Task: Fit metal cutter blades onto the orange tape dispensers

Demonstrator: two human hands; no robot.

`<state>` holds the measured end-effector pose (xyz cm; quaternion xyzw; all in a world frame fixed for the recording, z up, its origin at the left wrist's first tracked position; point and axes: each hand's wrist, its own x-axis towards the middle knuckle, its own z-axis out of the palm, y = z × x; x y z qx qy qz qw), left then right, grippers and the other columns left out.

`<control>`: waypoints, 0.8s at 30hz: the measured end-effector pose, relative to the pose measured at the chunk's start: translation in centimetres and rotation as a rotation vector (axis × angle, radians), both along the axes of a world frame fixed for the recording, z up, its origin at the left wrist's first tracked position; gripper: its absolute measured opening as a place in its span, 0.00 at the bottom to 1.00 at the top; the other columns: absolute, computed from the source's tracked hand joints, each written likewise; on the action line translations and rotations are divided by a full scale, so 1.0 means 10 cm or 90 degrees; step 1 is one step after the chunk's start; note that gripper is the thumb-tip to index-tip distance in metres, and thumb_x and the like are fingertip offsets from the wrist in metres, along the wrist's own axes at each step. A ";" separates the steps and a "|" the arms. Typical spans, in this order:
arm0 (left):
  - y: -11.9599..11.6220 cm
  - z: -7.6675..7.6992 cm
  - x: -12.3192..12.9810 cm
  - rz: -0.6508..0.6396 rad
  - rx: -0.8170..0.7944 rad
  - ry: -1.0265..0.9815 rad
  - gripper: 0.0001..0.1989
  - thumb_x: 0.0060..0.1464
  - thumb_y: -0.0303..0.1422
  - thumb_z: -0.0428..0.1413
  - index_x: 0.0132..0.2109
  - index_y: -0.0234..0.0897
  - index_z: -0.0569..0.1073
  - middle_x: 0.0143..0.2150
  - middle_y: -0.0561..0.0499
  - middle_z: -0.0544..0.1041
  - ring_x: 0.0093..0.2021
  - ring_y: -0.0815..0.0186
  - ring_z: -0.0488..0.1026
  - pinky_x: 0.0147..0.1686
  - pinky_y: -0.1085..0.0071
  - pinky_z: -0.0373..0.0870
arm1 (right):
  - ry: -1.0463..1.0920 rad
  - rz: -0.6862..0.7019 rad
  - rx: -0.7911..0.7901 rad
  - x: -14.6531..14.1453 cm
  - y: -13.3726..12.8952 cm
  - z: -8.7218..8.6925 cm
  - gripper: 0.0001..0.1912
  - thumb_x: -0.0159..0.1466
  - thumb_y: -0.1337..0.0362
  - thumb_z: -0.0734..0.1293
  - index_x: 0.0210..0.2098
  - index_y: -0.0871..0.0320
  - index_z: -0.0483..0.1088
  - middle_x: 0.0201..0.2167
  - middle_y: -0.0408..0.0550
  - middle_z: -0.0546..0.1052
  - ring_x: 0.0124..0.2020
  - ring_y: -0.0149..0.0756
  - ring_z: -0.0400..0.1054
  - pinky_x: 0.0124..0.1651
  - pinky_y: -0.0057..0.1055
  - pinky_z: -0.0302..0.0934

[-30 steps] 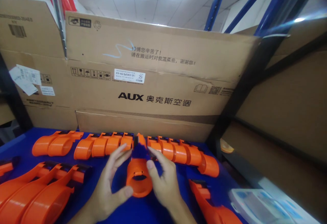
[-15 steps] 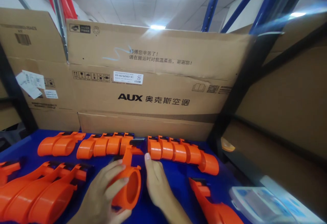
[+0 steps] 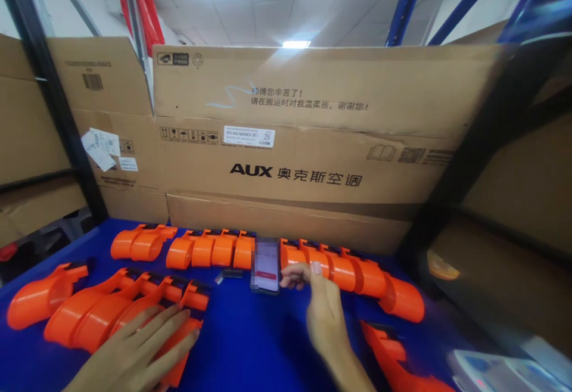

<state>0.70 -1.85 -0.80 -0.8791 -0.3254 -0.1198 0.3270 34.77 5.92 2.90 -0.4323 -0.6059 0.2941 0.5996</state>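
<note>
Over the right end of the near row of orange ring-shaped plastic parts (image 3: 98, 320) lies my left hand (image 3: 143, 344). Its fingers curve over an orange ring-shaped part (image 3: 181, 371), with the thumb mostly hidden underneath. My right hand (image 3: 324, 302) is raised beside a smartphone (image 3: 267, 273), thumb apart from the other fingers and nothing held. The fingertips are close to the phone's right edge; contact is unclear. The phone's screen is lit and partly blurred. Each orange part has a broad loop and a neck with a black piece at the end.
More orange parts stand in back rows left (image 3: 203, 252) and right (image 3: 357, 273) of the phone. A small dark object (image 3: 232, 273) lies left of it. At lower right are another orange part (image 3: 393, 356) and a clear plastic case (image 3: 491, 371). A cardboard wall (image 3: 290, 207) closes the back.
My left hand has moved left and down with the orange part, to the end of the near row. The phone now shows fully, and my right hand has come beside it. The view has shifted left.
</note>
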 end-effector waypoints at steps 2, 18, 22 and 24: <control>0.01 0.00 -0.02 0.043 -0.037 -0.015 0.35 0.54 0.28 0.58 0.68 0.49 0.65 0.63 0.52 0.76 0.59 0.53 0.72 0.62 0.58 0.60 | -0.007 -0.004 0.005 0.00 0.00 0.00 0.36 0.71 0.39 0.50 0.31 0.57 0.77 0.25 0.50 0.79 0.28 0.41 0.71 0.37 0.36 0.63; 1.32 0.56 -1.21 0.225 -0.226 -0.191 0.27 0.59 0.30 0.46 0.64 0.30 0.68 0.62 0.43 0.74 0.65 0.45 0.67 0.61 0.47 0.64 | 0.016 -0.062 0.016 0.10 0.07 -0.01 0.37 0.72 0.40 0.48 0.31 0.58 0.76 0.24 0.50 0.78 0.29 0.41 0.71 0.36 0.36 0.59; 1.38 0.35 -1.20 0.183 -0.105 -0.210 0.26 0.66 0.26 0.34 0.56 0.27 0.74 0.55 0.46 0.77 0.60 0.50 0.72 0.56 0.49 0.68 | 0.023 -0.076 0.020 0.12 0.09 0.00 0.36 0.71 0.39 0.50 0.30 0.58 0.76 0.24 0.49 0.77 0.28 0.41 0.71 0.35 0.36 0.59; 1.37 0.33 -1.16 0.171 -0.094 -0.185 0.25 0.68 0.30 0.36 0.53 0.29 0.76 0.52 0.47 0.79 0.57 0.53 0.75 0.55 0.50 0.70 | 0.024 -0.073 0.020 0.11 0.10 0.01 0.36 0.71 0.39 0.50 0.30 0.58 0.75 0.22 0.49 0.77 0.27 0.40 0.70 0.36 0.36 0.60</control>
